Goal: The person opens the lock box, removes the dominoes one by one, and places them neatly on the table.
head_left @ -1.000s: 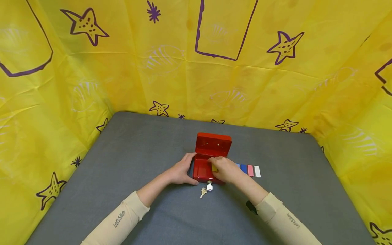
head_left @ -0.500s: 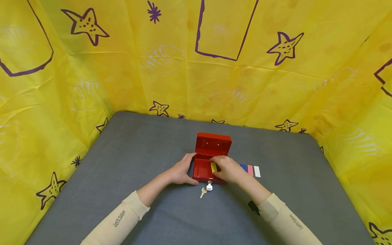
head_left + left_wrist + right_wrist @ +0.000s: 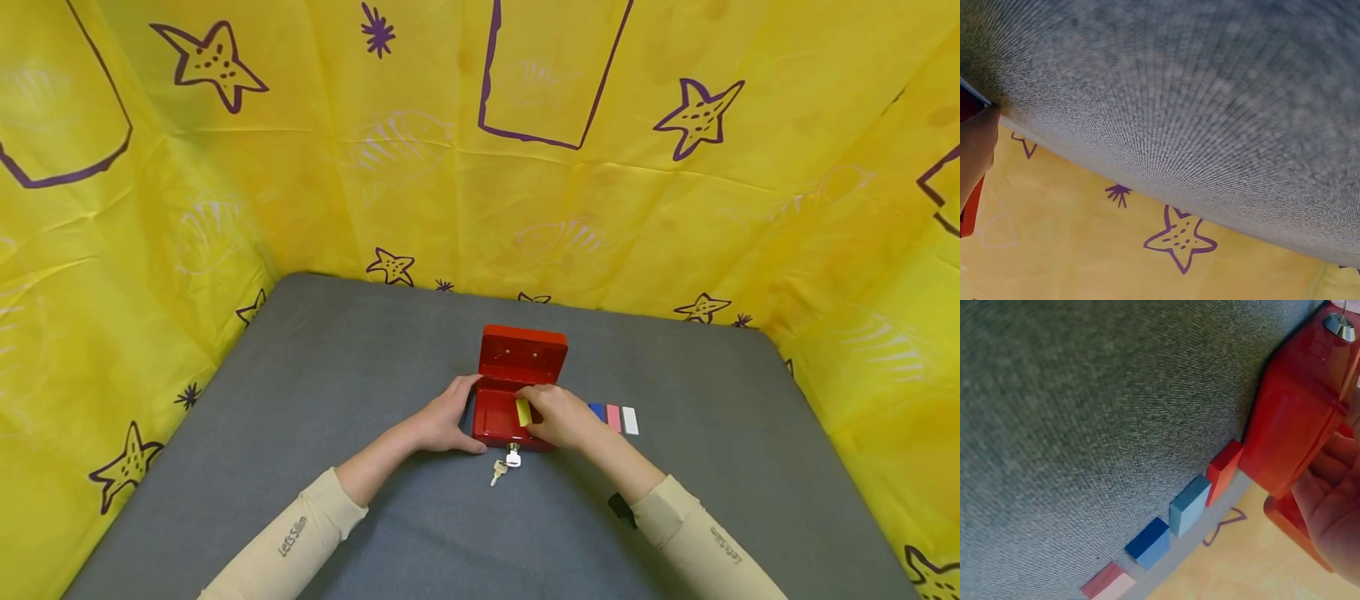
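A red cash box (image 3: 493, 436) stands on the grey table with its lid (image 3: 522, 354) raised at the back. My left hand (image 3: 441, 418) holds the box's left side, thumb at the front corner and fingers toward the back one. Over the right part of the box, my right hand (image 3: 562, 415) pinches a yellow block (image 3: 522, 412) between thumb and fingers, inside the box's walls. In the right wrist view the box's outer wall (image 3: 1297, 412) hides that block. A key (image 3: 513, 457) sits in the front lock, and a second key (image 3: 498, 472) hangs beside it.
Right of the box, blocks lie in a row: red (image 3: 1224, 470), light blue (image 3: 1190, 505), blue (image 3: 1149, 542), pink (image 3: 1109, 582) and white (image 3: 630, 421). My right hand covers part of this row in the head view. Yellow cloth (image 3: 420, 192) surrounds the table (image 3: 360, 350).
My right hand has shifted slightly right, so more of the yellow block shows and the light blue block is now covered in the head view. The left hand and box have stayed put.
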`<state>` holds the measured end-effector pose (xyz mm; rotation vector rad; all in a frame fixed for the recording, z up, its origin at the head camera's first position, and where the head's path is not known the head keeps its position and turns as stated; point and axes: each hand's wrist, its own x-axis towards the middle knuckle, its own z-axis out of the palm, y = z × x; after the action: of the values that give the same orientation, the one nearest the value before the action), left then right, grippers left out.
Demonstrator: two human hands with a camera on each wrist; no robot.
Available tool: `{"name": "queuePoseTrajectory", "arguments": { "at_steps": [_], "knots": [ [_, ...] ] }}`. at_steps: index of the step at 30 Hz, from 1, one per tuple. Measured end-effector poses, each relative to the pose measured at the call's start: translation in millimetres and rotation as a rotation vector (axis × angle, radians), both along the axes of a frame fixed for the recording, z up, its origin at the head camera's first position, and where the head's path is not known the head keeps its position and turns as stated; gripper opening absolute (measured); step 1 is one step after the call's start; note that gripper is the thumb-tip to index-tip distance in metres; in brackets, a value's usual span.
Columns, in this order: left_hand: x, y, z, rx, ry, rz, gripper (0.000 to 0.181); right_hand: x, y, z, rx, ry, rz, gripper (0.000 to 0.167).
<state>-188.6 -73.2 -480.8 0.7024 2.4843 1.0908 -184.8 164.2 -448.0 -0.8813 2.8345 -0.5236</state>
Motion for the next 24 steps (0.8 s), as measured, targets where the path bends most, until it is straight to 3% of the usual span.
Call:
{"name": "queuePoseTrajectory", "arguments": {
  "at_steps": [7,13,19,24],
  "knots": [
    [0.1,0.8,0.9,-0.006,0.003,0.000,0.102,2.3,3.4,0.8,-0.037,0.014,0.009,0.043],
    [0.1,0.6,1.2,-0.006,0.000,0.005,0.102,6.7,8.1,0.8,-0.154,0.017,-0.006,0.044],
    [-0.2,0.2,0.4,-0.007,0.012,0.002,0.102,9.0,13.9,-4.0,-0.347,-0.086,-0.075,0.048],
    [0.3,0.6,0.7,-0.010,0.014,0.004,0.102,10.0,18.4,-9.0,-0.443,-0.160,-0.134,0.048]
  ]
}}
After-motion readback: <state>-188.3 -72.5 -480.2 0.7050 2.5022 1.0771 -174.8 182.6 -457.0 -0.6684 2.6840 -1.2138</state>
